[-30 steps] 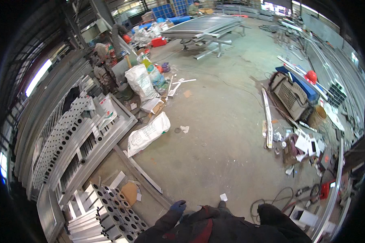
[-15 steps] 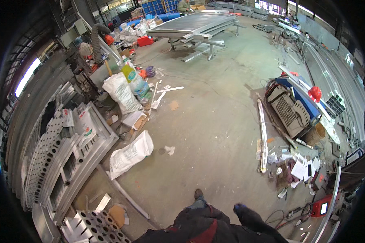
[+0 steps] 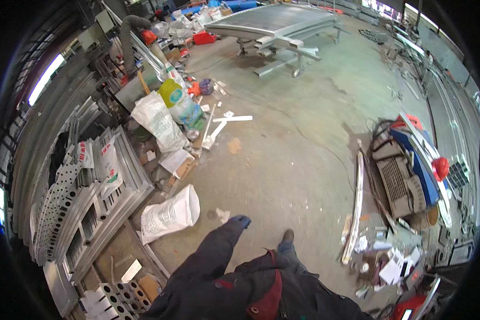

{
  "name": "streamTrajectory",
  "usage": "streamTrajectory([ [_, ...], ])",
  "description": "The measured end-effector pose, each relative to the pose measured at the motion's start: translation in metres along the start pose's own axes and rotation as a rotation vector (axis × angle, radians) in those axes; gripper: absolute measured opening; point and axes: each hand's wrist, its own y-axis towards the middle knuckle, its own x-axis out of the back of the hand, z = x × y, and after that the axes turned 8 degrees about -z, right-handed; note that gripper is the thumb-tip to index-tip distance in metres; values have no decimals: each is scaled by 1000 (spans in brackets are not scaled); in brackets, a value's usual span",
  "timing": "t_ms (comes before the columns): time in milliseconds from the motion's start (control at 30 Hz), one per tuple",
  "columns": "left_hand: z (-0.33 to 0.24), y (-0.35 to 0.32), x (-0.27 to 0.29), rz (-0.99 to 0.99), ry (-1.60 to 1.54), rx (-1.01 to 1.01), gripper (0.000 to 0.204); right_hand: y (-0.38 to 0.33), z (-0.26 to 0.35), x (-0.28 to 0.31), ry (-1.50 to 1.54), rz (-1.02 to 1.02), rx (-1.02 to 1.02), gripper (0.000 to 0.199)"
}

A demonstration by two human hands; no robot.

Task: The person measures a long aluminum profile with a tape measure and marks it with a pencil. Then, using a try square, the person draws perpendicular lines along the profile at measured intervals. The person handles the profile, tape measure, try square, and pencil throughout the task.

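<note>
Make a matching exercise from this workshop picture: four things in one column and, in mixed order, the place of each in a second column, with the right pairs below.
Things:
1. white sack
2. left hand in a blue glove
3. yellow-capped water jug
4. long metal strip

Places:
A. leaning in the clutter at the upper left
B. at the end of the dark sleeve, low in the middle
C. flat on the floor beside the perforated metal panels
D. on the floor to the right, next to the machine with the red knob

Pairs: 1-C, 2-B, 3-A, 4-D
</note>
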Motion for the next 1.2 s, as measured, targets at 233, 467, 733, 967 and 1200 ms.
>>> streamTrajectory([
  [233, -77, 55, 14, 11, 562, -127, 41, 167, 339, 149, -743, 108, 320, 23],
  [467, -101, 196, 55, 138, 583, 406, 38, 338, 711, 173, 166, -270, 364, 34],
  [733, -235, 533, 182, 49, 527, 344, 35, 414, 848, 89, 58, 95, -145, 27],
  [967, -430, 921, 259, -383, -60, 272, 33, 475, 1074, 43, -190, 130, 86, 31],
  [1200, -554, 1066, 272, -492, -29, 230, 46, 614, 1335, 157, -942, 318, 961, 36],
])
